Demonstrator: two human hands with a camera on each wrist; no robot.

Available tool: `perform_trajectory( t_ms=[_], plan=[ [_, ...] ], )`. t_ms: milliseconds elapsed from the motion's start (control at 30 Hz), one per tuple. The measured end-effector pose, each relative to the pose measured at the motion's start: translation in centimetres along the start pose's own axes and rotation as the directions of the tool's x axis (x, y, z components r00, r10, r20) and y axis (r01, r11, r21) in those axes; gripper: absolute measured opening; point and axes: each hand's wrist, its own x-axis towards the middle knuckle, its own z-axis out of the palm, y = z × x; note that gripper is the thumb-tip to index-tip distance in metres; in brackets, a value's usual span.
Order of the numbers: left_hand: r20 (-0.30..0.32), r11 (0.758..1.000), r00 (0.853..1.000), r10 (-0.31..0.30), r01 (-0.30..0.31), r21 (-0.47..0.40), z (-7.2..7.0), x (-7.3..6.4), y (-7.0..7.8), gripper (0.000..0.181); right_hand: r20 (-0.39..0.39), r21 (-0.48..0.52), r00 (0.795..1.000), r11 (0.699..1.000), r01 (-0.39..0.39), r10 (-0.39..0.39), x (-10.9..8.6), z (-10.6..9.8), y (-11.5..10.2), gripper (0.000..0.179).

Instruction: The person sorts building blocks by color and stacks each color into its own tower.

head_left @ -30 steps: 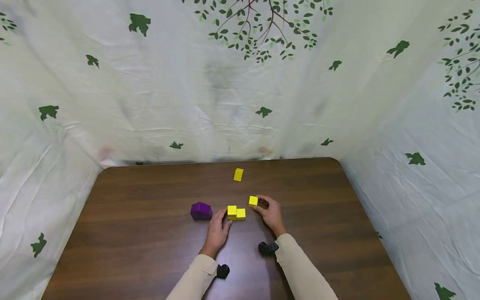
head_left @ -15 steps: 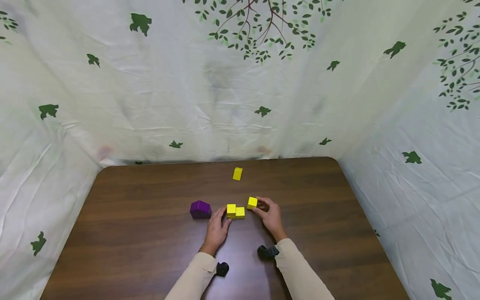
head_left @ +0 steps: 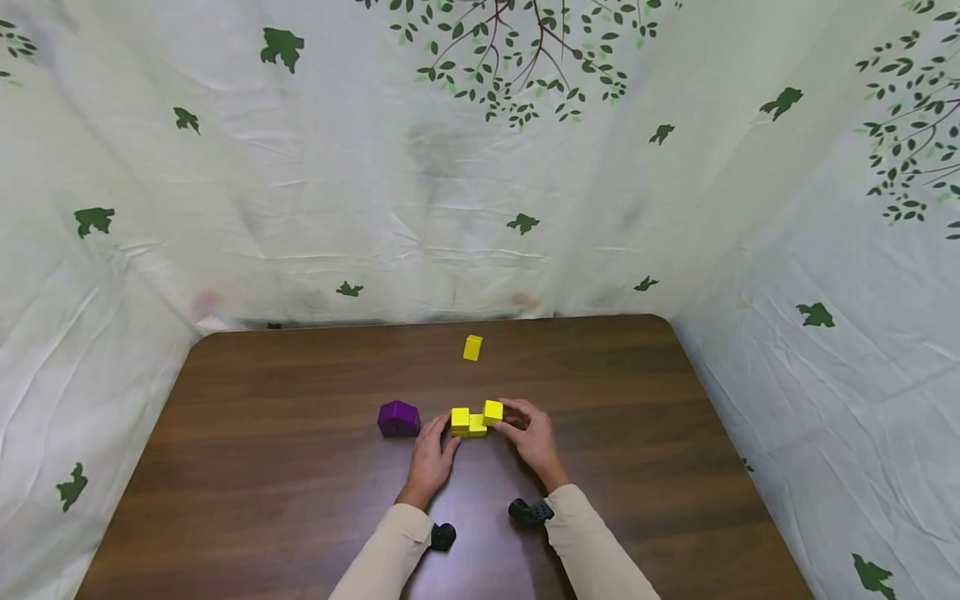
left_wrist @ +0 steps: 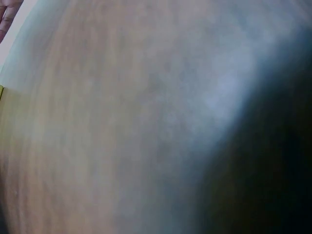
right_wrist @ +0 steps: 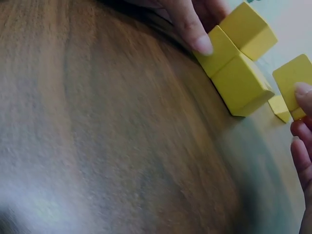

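Observation:
Three yellow blocks form a small stepped group near the table's middle. One upper block sits on the left lower block, with the right lower block beside it. My left hand holds the group's left end, its thumb on the front of the left lower block. Between thumb and fingers, my right hand pinches another yellow block, which overlaps the right end of the group in the head view. The right wrist view shows that held block apart from the group. The left wrist view is mostly blurred tabletop.
A purple block stands just left of my left hand. One more yellow block is near the far edge of the brown wooden table. White cloth with leaf prints hangs behind and at both sides.
My right hand has moved left with its yellow block, from a gap away to beside and over the group's right end. The left hand keeps its place on the group.

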Motion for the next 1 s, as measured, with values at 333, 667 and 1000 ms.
perform_trajectory(
  t_ms=[333,667,1000],
  plan=[
    [0.01,1.0,1.0,-0.014,0.014,0.009,0.0,0.0,0.1,0.047,0.004,-0.073,1.0,0.997,0.02,-0.02,0.3,1.2,1.7,0.039],
    [0.018,1.0,1.0,-0.01,0.01,0.009,-0.2,0.1,0.0,0.046,0.051,-0.095,0.999,0.995,0.015,-0.01,1.0,1.6,3.6,0.039],
    [0.02,1.0,1.0,-0.01,0.01,0.017,-0.1,0.0,0.0,0.046,0.055,-0.093,0.998,0.996,0.018,-0.012,0.8,1.7,3.6,0.039]
  ],
)
